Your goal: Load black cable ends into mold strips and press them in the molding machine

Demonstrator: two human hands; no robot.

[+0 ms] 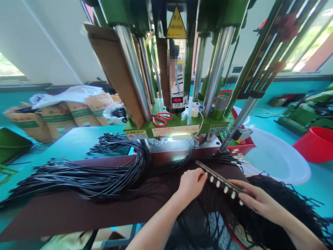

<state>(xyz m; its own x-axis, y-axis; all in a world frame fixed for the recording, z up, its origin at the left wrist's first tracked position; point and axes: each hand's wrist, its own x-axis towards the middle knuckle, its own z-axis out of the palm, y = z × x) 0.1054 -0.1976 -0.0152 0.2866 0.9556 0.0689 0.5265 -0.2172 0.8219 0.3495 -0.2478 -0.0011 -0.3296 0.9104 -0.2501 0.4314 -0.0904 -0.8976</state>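
A narrow metal bar (218, 177) is tilted in front of the press, with several white connectors (225, 189) in a row along its near edge. Near its left end my left hand (191, 185) is closed, thumb and forefinger pinching at the leftmost white connector. My right hand (256, 198) grips the bar's right end, fingers along the far side and thumb on the near one. Black cables (288, 201) lie massed at the right and hang below the bar; where they join the connectors is hard to see.
A green press (166, 125) with steel columns stands ahead, red scissors (161, 119) on its ledge. A large bundle of black cables (85, 177) covers the brown tabletop (78, 215) at left. A white basin (275, 156) and a red bucket (317, 144) are at right.
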